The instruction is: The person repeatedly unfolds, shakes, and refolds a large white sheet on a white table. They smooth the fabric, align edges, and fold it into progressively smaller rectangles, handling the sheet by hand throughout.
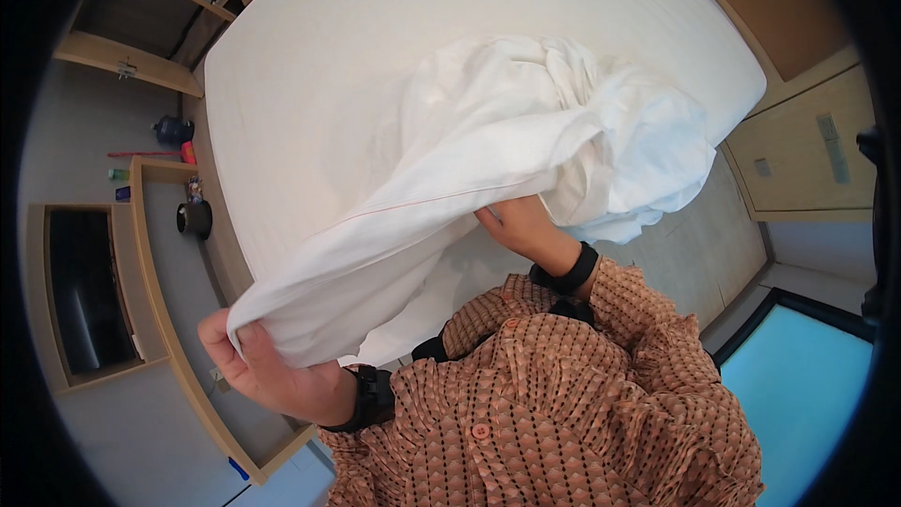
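A white bed sheet (pixel 422 190) with a thin reddish seam line is stretched between my two hands. My left hand (pixel 274 370), at the lower left, pinches one end of it, the cloth folded over between thumb and fingers. Near the middle, my right hand (pixel 524 229) grips the sheet's lower edge, its fingertips hidden under the fabric. The rest of the sheet lies in a crumpled heap on the bed's right side, partly hanging over the edge. Beneath it is a mattress (pixel 317 84) with a smooth white cover.
A wooden desk frame (pixel 151 253) runs along the left, with a dark bin (pixel 193 218) beside it. A blue water jug (pixel 174 130) stands farther off. At right are a wooden panel (pixel 809 148) with switches and a bright blue pane (pixel 795 380) in a black frame.
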